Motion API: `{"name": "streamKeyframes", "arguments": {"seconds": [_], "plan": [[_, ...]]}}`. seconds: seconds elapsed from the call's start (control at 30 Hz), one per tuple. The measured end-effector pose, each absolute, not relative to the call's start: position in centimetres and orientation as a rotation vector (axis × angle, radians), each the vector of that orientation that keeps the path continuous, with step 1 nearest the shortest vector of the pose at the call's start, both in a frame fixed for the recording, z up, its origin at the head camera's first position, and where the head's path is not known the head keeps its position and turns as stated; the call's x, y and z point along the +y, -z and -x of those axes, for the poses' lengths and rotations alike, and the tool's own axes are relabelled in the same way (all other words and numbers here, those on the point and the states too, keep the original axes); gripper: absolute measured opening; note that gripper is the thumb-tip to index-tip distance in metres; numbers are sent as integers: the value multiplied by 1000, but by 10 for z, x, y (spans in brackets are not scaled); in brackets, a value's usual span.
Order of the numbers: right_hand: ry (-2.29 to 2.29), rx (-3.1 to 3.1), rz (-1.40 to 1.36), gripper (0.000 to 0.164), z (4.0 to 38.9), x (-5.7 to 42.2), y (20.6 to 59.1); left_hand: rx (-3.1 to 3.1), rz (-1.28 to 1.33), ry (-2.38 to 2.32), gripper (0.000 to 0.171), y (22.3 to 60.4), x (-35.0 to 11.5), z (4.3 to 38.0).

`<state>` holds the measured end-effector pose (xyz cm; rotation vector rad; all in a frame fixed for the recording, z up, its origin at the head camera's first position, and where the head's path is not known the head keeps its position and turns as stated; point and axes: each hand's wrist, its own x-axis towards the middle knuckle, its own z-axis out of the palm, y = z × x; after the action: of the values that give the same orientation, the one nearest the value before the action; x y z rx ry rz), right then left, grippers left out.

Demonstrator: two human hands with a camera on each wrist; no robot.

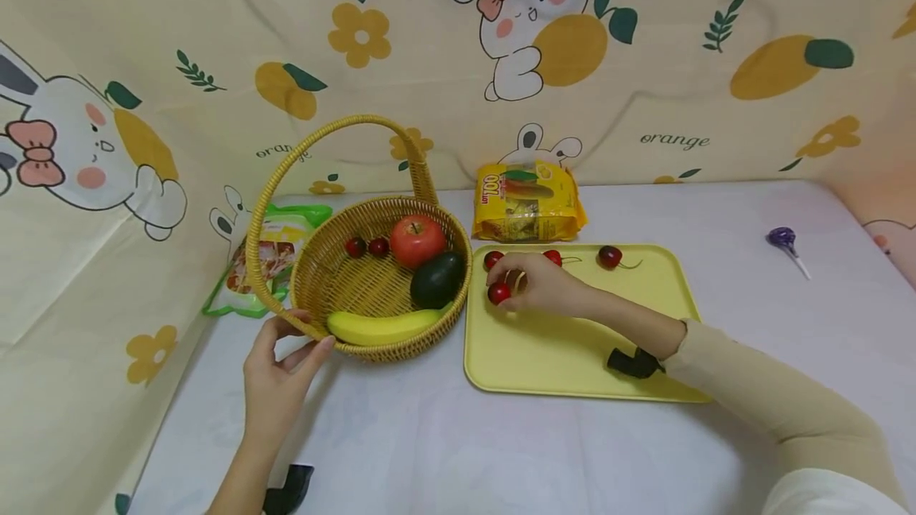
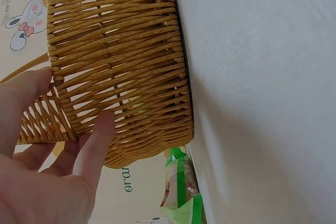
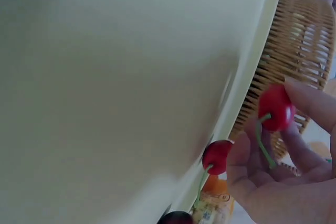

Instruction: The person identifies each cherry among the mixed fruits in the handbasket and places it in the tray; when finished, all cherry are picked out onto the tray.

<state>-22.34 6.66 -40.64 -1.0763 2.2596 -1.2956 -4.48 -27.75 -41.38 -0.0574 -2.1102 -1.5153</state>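
My left hand point(image 1: 277, 384) grips the near left rim of the wicker basket point(image 1: 402, 354), thumb and fingers on either side, as the left wrist view shows too. Inside the basket lie a banana point(image 1: 382, 327), a red apple point(image 1: 417, 241), a dark green avocado point(image 1: 437, 280) and two cherries point(image 1: 378, 246). Above the left part of the yellow tray point(image 1: 551, 368), my right hand point(image 1: 547, 284) pinches a red cherry point(image 3: 276, 107) with a green stem. On the tray's far side lie several other cherries point(image 1: 610, 257), one partly behind my right hand.
Behind the tray stands a yellow snack packet point(image 1: 529, 205). A green and white bag point(image 1: 272, 257) lies left of the basket, partly hidden by it. At the far right is a purple lollipop point(image 1: 783, 238). A patterned cloth hangs behind the white table point(image 1: 429, 451).
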Motion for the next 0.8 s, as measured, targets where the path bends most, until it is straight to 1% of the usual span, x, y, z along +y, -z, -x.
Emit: {"name": "streamKeyframes", "arguments": {"seconds": [0.27,0.8], "plan": [[1082,2177,1161,28,215,66,408,-2128,23,1504,45,413,-276,45],[1106,2111,1125,31,209,63,418,-2126,17,1506,44,412,-275,44]]}}
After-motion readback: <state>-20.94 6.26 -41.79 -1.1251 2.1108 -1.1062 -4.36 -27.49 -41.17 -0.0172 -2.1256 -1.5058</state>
